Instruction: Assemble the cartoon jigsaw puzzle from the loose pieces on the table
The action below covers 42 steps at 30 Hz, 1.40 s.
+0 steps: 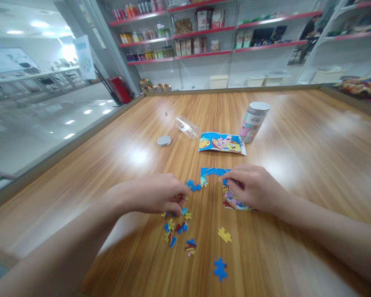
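A partly joined jigsaw puzzle [216, 170] lies on the wooden table, with a blue top edge and a colourful section [230, 199] at its right. My right hand [253, 183] rests over that right section, thumb and forefinger pinched on a blue puzzle piece [224, 181] by the gap; the hand covers part of the picture. My left hand [165, 193] hovers at the loose puzzle pieces [181, 227], its fingers curled together, and whatever they hold is hidden. Blue pieces [193, 185] lie between the hands. Nearer me are a yellow piece [224, 234] and a blue piece [220, 269].
Beyond the puzzle lies a printed picture sheet [222, 142], beside an upright can [254, 122]. A clear plastic jar [187, 127] lies on its side near a silver lid [164, 140]. Stocked shelves [200, 31] stand behind the table's raised edge [235, 88].
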Each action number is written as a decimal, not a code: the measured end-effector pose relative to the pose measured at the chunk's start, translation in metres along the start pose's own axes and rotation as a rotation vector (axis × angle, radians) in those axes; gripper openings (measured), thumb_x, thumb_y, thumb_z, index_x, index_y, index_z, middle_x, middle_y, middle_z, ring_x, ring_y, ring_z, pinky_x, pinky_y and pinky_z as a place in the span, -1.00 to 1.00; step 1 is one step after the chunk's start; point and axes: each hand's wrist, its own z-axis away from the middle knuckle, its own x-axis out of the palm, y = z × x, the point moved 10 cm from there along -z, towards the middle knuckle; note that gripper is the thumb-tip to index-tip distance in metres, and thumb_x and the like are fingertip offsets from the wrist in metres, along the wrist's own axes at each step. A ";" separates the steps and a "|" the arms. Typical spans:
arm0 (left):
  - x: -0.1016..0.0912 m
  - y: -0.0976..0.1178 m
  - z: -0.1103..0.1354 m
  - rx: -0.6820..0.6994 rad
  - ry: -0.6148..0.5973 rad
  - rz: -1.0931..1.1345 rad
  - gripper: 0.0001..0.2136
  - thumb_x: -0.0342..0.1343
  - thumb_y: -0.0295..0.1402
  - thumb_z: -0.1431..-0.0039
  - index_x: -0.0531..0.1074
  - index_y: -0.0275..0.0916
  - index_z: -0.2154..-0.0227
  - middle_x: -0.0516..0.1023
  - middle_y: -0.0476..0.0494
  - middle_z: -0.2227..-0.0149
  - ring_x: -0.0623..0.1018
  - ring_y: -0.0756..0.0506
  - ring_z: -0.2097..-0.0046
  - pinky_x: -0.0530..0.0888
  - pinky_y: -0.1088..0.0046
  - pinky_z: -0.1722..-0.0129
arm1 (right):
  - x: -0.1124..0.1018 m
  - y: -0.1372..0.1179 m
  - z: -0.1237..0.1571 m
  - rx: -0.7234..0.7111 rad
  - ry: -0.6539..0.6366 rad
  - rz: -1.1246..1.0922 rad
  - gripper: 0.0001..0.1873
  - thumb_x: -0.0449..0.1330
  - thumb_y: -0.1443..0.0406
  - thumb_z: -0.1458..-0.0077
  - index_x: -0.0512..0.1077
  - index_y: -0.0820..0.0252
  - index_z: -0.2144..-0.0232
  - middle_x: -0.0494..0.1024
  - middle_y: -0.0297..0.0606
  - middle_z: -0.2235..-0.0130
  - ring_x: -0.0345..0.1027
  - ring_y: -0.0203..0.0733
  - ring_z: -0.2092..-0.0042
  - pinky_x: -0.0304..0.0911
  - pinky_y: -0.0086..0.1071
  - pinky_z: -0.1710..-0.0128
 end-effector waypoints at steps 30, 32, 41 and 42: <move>-0.023 -0.001 -0.007 0.085 0.285 -0.216 -0.92 0.10 -0.37 -0.30 0.47 -0.22 0.28 0.55 -0.05 0.32 0.50 -0.03 0.31 0.28 0.47 0.35 | 0.000 -0.001 -0.001 0.002 -0.004 0.004 -0.79 0.12 0.42 -0.13 0.57 0.26 0.30 0.50 -0.27 0.47 0.34 -0.25 0.42 0.18 -0.38 0.38; -0.025 -0.001 -0.006 0.096 0.294 -0.237 -0.90 0.08 -0.38 -0.29 0.46 -0.23 0.33 0.52 -0.05 0.34 0.48 -0.03 0.32 0.27 0.46 0.35 | 0.001 -0.002 -0.001 0.002 -0.009 -0.005 -0.79 0.12 0.43 -0.14 0.57 0.26 0.29 0.50 -0.27 0.46 0.35 -0.25 0.41 0.19 -0.38 0.38; -0.021 0.000 -0.002 0.110 0.186 -0.100 -0.93 0.20 -0.34 -0.22 0.53 -0.22 0.31 0.53 -0.02 0.36 0.51 0.00 0.31 0.32 0.49 0.32 | -0.001 -0.003 0.000 0.003 -0.002 -0.011 -0.79 0.12 0.42 -0.14 0.57 0.24 0.30 0.52 -0.26 0.46 0.36 -0.25 0.42 0.21 -0.39 0.37; -0.019 0.000 -0.003 0.104 0.173 -0.087 -0.92 0.23 -0.33 -0.20 0.53 -0.21 0.32 0.52 -0.01 0.38 0.50 0.00 0.32 0.32 0.50 0.33 | -0.001 -0.003 0.000 0.003 0.001 -0.010 -0.79 0.12 0.43 -0.14 0.57 0.24 0.30 0.52 -0.26 0.46 0.35 -0.26 0.42 0.21 -0.39 0.37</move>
